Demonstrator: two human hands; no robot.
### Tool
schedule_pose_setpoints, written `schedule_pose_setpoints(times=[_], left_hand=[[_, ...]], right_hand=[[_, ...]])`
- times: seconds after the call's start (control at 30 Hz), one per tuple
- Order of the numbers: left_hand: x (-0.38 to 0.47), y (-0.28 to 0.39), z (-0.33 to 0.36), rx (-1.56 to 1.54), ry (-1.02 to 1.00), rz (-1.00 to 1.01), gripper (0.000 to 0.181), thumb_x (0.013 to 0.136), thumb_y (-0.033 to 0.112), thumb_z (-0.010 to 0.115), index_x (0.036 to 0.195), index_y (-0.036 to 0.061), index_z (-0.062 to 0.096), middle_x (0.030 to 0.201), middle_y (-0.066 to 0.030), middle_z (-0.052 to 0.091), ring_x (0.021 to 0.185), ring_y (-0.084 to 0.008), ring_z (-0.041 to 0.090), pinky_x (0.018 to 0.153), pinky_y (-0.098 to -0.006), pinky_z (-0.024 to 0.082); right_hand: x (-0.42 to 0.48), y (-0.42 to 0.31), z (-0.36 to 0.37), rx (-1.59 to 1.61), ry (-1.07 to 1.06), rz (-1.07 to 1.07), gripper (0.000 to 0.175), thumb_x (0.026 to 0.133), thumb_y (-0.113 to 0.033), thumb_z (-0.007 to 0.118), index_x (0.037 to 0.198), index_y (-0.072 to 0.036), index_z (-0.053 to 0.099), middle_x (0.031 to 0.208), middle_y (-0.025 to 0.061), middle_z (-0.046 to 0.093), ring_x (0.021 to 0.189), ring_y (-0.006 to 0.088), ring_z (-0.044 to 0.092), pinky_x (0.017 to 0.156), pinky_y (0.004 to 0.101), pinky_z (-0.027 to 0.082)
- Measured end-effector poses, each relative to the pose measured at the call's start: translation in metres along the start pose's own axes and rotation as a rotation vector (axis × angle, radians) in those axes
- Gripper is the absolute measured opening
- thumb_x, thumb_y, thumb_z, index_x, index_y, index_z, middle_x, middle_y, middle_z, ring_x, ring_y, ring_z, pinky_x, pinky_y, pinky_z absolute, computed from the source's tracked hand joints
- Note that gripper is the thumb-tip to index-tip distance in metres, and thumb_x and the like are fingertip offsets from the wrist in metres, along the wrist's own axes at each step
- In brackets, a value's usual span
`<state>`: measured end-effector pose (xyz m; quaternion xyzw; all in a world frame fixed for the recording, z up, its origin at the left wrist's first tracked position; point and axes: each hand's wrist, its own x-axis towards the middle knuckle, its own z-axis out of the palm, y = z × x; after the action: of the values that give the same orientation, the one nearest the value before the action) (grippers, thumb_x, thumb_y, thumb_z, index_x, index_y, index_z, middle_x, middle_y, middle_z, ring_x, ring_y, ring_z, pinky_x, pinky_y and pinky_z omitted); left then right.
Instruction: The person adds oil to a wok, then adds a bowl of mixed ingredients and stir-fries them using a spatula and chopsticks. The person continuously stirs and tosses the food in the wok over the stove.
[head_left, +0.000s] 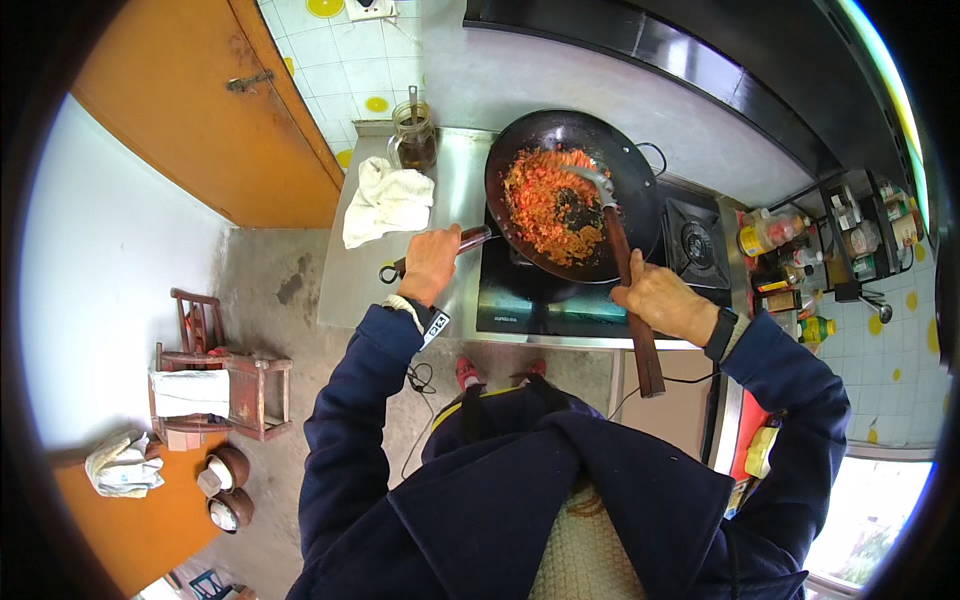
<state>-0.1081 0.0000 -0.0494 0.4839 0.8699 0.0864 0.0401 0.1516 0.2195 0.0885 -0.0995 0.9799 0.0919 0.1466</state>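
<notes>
My left hand (433, 261) grips the wooden handle (474, 238) of a black wok (634, 176), which sits on the left side of a gas hob (555, 311). Chopped orange-red food (540, 199) covers much of the wok's floor, browner toward the near side. In my right hand (660, 292) is a wok spatula (619, 240) with a long wooden handle, the index finger laid along it. Its metal blade rests among the food, partly covered by it. The handle's end sticks out past the counter's front edge.
Left of the wok, a white cloth (390, 201) and a glass jug (415, 139) of dark liquid stand on the steel counter (450, 176). A bare burner (697, 244) is at right, beside several bottles (772, 234). A range hood (705, 71) overhangs the back. A cable (420, 435) lies on the floor.
</notes>
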Motion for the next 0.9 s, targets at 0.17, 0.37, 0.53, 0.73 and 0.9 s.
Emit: schedule_pose_setpoints(times=[0.17, 0.37, 0.53, 0.73, 0.9], left_hand=[[0.001, 0.0, 0.0, 0.01, -0.018, 0.008, 0.027, 0.068, 0.002, 0.068, 0.093, 0.0032, 0.056, 0.077, -0.0154, 0.067, 0.076, -0.0321, 0.066, 0.067, -0.0402, 0.052], [0.002, -0.001, 0.001, -0.003, -0.004, 0.002, 0.023, 0.072, 0.001, 0.063, 0.094, 0.003, 0.056, 0.074, -0.0169, 0.065, 0.073, -0.0336, 0.066, 0.064, -0.0424, 0.052], [0.001, -0.002, 0.004, -0.004, -0.016, 0.002, 0.024, 0.073, 0.002, 0.063, 0.095, 0.0032, 0.056, 0.074, -0.017, 0.066, 0.072, -0.0335, 0.066, 0.064, -0.0428, 0.052], [-0.004, 0.002, 0.008, 0.002, 0.035, -0.077, 0.026, 0.071, 0.005, 0.066, 0.095, 0.0037, 0.054, 0.077, -0.0169, 0.065, 0.072, -0.0345, 0.065, 0.063, -0.0437, 0.052], [-0.01, 0.009, 0.012, 0.081, 0.089, -0.196, 0.033, 0.067, 0.009, 0.073, 0.094, 0.0069, 0.055, 0.086, -0.013, 0.062, 0.079, -0.0314, 0.065, 0.066, -0.0407, 0.052]], right_hand=[[0.019, 0.024, 0.004, 0.086, 0.214, 0.04, 0.013, 0.077, -0.01, 0.057, 0.087, -0.002, 0.06, 0.1, 0.0447, 0.049, 0.069, 0.0408, 0.063, 0.063, 0.0424, 0.054], [0.025, 0.016, 0.0, 0.388, 0.016, -0.074, 0.012, 0.07, -0.006, 0.065, 0.079, -0.003, 0.057, 0.091, 0.0288, 0.052, 0.069, 0.039, 0.061, 0.061, 0.0419, 0.052], [-0.03, -0.004, -0.037, 0.588, 0.134, -0.081, 0.016, 0.07, -0.005, 0.066, 0.08, -0.004, 0.054, 0.09, 0.0223, 0.05, 0.068, 0.0388, 0.058, 0.062, 0.0421, 0.049], [-0.005, -0.008, -0.02, 0.813, 0.324, -0.011, 0.011, 0.079, -0.007, 0.067, 0.082, -0.004, 0.056, 0.083, 0.0186, 0.049, 0.073, 0.0369, 0.054, 0.061, 0.0426, 0.044], [-0.03, 0.024, 0.004, 0.695, 0.276, 0.06, 0.012, 0.081, -0.01, 0.066, 0.081, -0.004, 0.056, 0.076, 0.0207, 0.05, 0.071, 0.0384, 0.054, 0.06, 0.0439, 0.042]])
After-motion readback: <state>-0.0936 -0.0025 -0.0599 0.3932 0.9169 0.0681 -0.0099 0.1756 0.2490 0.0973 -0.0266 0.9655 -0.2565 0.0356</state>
